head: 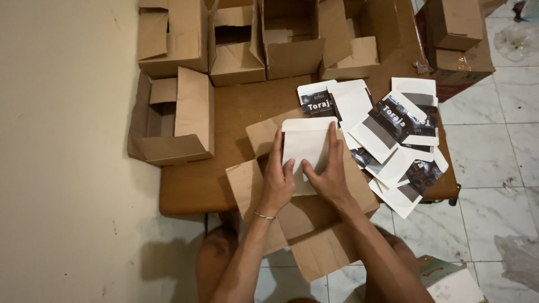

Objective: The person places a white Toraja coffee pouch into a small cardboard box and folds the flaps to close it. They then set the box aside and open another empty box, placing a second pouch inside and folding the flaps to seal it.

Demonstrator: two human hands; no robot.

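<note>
Both hands rest on a white flat paper pouch (305, 147), which lies inside an open brown cardboard box (303, 219) at the near edge of the low brown wooden worktop (224, 134). The left hand (277, 182), with a thin bracelet at the wrist, lies flat along the pouch's left edge; its fingers (276, 147) are held close together and extended, and the thumb presses on the white face. The right hand (331, 174) covers the pouch's right side, fingers (333, 140) straight and together along the edge, thumb angled inward toward the left thumb. Neither hand pinches the pouch: both press down on it. The box flaps are folded outward on all sides (the nearest flap overhangs the worktop edge above the person's knees). Just right of the box lies a loose overlapping pile of white pouches with dark printed panels (393, 146). Along the far edge stands a row of empty open cardboard boxes (247, 45), and one more open box (174, 118) sits at the left, overhanging the worktop onto the tiled floor (494, 168).
</note>
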